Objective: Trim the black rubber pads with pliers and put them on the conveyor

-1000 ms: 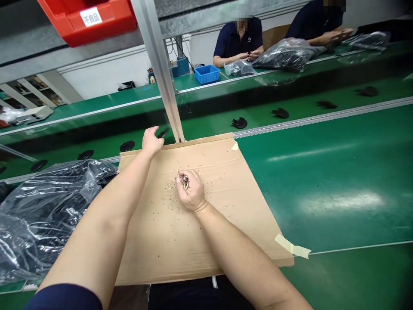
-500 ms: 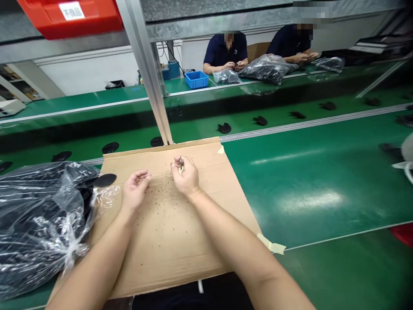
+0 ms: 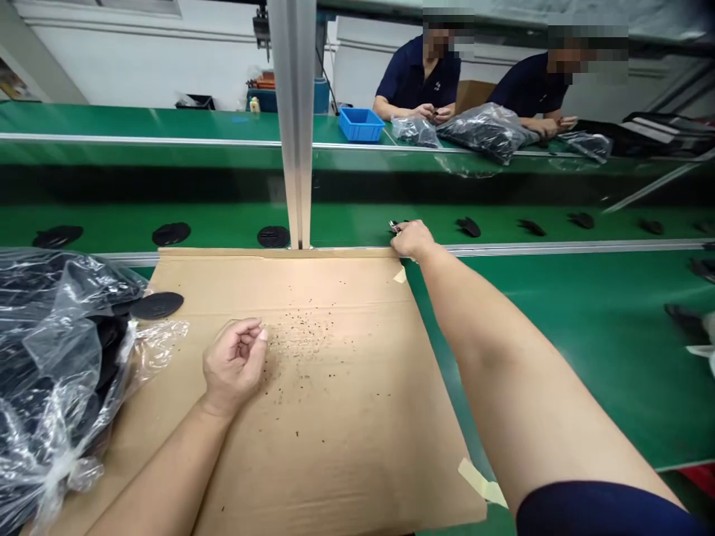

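A: Whole scene?

B: Long green conveyor belt (image 3: pixel 558 357) across the view, a second belt beyond. Two seated co-workers at the far belt, one co-worker (image 3: pixel 418 74) and another co-worker (image 3: pixel 528 93), both with hands together over their work. Blue plastic crate (image 3: pixel 362 124) just left of them.

A: Work surface?

B: Flattened cardboard sheet (image 3: pixel 313 417) on the near belt, with masking tape (image 3: pixel 480 482) at its near right corner. Aluminium upright (image 3: pixel 296 112) at the far edge. Black specks (image 3: pixel 296 335) scattered around the middle of the sheet.

A: Progress, as far as visible?

B: Black pieces (image 3: pixel 273 237) spaced in a row along the belt beyond the cardboard, round toward the left, notched toward the right. Clear plastic bag (image 3: pixel 50 357) at the left, bulging with black pieces, so apparently much left. One black disc (image 3: pixel 156 305) on the cardboard, just beside the bag.

A: Hands?

B: Left hand (image 3: pixel 234 365) palm up above the cardboard, fingers half curled, nothing showing, inside of the curl hidden. Right hand (image 3: pixel 412 240) stretched to the far cardboard edge, fingers bunched, small metal piece (image 3: pixel 395 227) just past them over the belt, apparently pinched, too small to identify
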Demonstrator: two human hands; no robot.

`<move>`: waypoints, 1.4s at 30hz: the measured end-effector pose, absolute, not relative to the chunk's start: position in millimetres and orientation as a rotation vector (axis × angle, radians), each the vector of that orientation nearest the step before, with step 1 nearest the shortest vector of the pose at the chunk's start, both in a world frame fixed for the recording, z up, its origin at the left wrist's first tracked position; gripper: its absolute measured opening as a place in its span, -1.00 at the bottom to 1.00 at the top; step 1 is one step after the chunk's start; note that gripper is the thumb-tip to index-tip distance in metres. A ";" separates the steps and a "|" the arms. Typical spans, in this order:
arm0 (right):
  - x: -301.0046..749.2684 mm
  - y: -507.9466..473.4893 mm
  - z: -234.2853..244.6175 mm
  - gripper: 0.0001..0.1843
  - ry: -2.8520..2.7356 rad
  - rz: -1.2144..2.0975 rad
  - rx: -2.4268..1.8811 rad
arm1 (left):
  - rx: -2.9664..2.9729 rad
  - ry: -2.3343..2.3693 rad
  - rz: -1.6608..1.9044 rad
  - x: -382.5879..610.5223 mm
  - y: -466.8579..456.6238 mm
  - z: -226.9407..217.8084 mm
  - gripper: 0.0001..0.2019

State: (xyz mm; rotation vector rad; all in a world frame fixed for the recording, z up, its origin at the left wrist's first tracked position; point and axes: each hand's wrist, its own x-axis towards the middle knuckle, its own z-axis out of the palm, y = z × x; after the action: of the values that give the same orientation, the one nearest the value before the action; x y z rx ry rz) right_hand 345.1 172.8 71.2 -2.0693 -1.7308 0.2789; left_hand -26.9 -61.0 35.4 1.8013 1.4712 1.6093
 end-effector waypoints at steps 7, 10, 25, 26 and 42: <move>344.6 192.2 60.4 -0.62 -1.515 0.439 -2.043 | 1.816 1.472 1.524 -24.8 -60.7 37.3 -0.77; 339.6 172.1 71.0 -0.75 -1.481 0.348 -1.975 | 1.787 1.486 1.502 -24.1 -61.8 37.9 -0.78; 153.7 -68.6 86.7 -0.65 -1.826 0.986 -0.906 | 0.404 0.664 0.582 -46.0 -45.8 62.3 -0.41; 144.8 -72.9 83.5 -0.67 -1.844 0.957 -0.887 | 0.382 0.642 0.602 -49.9 -45.7 61.6 -0.46; 132.2 -63.3 29.5 -0.40 -1.782 0.536 -1.120 | 0.340 0.758 1.250 -46.5 -40.9 63.2 -0.91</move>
State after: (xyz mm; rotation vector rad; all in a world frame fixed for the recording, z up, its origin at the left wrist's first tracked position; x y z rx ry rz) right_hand 132.2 -63.3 29.5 -1.1201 -1.7820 0.5357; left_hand -46.5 -40.9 63.2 0.3397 0.7579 1.2503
